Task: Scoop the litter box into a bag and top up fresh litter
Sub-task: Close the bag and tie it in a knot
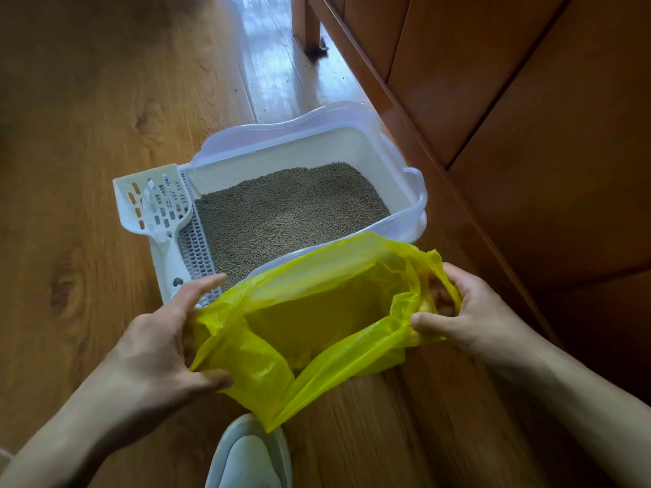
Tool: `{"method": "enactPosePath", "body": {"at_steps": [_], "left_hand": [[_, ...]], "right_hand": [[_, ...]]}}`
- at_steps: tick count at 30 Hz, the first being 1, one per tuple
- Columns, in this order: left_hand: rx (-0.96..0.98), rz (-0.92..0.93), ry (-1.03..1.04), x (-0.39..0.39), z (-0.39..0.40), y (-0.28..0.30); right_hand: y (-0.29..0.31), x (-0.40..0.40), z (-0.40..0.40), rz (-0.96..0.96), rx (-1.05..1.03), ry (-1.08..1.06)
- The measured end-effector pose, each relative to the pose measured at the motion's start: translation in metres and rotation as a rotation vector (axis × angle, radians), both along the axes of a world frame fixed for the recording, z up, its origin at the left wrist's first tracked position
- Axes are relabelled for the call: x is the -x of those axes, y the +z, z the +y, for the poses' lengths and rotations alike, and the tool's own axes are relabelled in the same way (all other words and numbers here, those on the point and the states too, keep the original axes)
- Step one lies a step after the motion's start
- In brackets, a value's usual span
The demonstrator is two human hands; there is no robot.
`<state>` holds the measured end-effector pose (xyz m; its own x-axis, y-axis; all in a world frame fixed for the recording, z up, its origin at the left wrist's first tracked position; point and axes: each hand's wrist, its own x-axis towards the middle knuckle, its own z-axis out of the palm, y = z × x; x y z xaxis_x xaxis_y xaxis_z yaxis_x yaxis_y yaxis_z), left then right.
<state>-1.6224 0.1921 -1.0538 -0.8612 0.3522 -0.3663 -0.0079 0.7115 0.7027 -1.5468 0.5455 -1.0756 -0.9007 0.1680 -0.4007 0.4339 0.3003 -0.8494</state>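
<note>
We see a yellow plastic bag (pixel 317 322) held open between two hands, low over a wooden floor (pixel 88 135), just on the near side of a white litter box (pixel 384 153). The far lip of the bag overlaps the near rim of the box.

The left hand (pixel 158 346) grips the left edge of the bag: its thumb presses the plastic from the near side, while its index finger points away toward the box and lies straight; the other fingers are hidden behind the bag, so we cannot tell how they sit. The right hand (pixel 468 311) holds the right edge, its fingers (pixel 454 272) curled over the bunched plastic and the thumb pinching it from the near side. Between them the bag's mouth gapes wide, and we can see nothing in it but its own creased plastic.

The litter box sits on the floor, its right side near a wooden cabinet (pixel 528 100). It has a clear raised rim along the far and right sides and is filled with a level bed of grey-brown litter (pixel 281 213). Along its left side runs a grey grated step (pixel 197 255), and a white slotted scoop (pixel 158 206) rests there, its pan toward the far side and its handle toward us, untouched by either hand.

At the near edge, a pale shoe (pixel 250 456) is planted on the floor below the bag. A few dark specks lie scattered on the floor beyond the box.
</note>
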Motion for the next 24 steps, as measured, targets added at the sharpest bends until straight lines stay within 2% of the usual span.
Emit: {"method": "enactPosePath", "body": {"at_steps": [5,14,21,24], "left_hand": [[0.110,0.115,-0.042,-0.002,-0.002,0.001],[0.161,0.336,0.110,-0.003,-0.007,0.000],[0.232,0.378,0.143,0.000,-0.004,0.003],[0.212,0.335,0.171,0.000,-0.006,0.010]], "right_hand": [[-0.004,0.001,0.005,0.039,-0.093,0.008],[-0.009,-0.004,0.013,-0.010,-0.288,0.019],[-0.009,-0.003,0.018,-0.063,-0.354,-0.012],[-0.004,-0.004,0.018,-0.049,-0.356,-0.045]]}}
